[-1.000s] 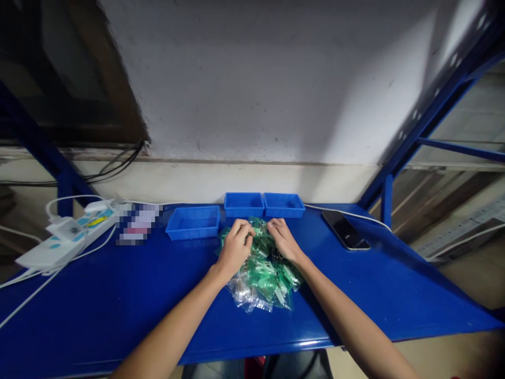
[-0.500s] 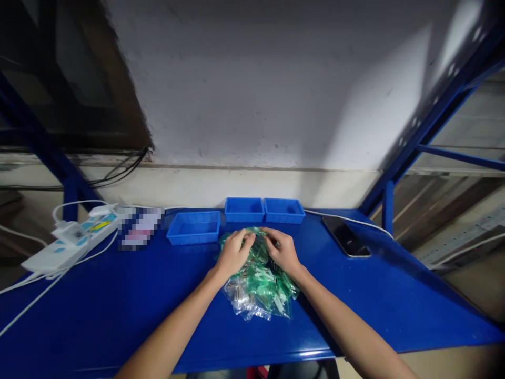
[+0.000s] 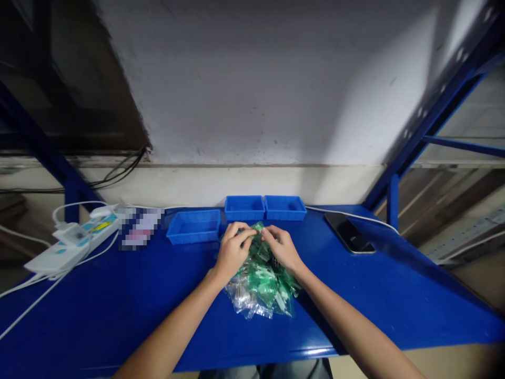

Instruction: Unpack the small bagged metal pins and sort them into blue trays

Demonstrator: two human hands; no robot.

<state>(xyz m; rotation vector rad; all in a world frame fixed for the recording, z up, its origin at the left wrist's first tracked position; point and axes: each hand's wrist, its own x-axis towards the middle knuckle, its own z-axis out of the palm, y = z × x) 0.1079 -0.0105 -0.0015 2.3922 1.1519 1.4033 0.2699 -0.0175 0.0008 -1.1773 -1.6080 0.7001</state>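
A heap of small clear and green plastic packets [image 3: 262, 281] lies on the blue table, shiny and crinkled, with small pieces inside that I cannot make out. At the far side of the heap, my left hand [image 3: 233, 248] has its fingers bent and closed on the top edge of a green packet. Opposite it, my right hand [image 3: 283, 248] pinches the same area with thumb and forefinger. The two hands' fingertips are close together, and they partly hide what is between them.
Three blue bins stand at the back: a left bin [image 3: 193, 227], a middle bin [image 3: 244, 208] and a right bin [image 3: 285, 208]. A black phone [image 3: 349, 233] lies to the right. On the left are a white power strip [image 3: 74, 242] with cables and a blurred-out card [image 3: 141, 227].
My left fingers have reached further across towards the right hand, and the fingertips of both hands have drawn closer together. The view has shifted slightly. The heap lies where it was.
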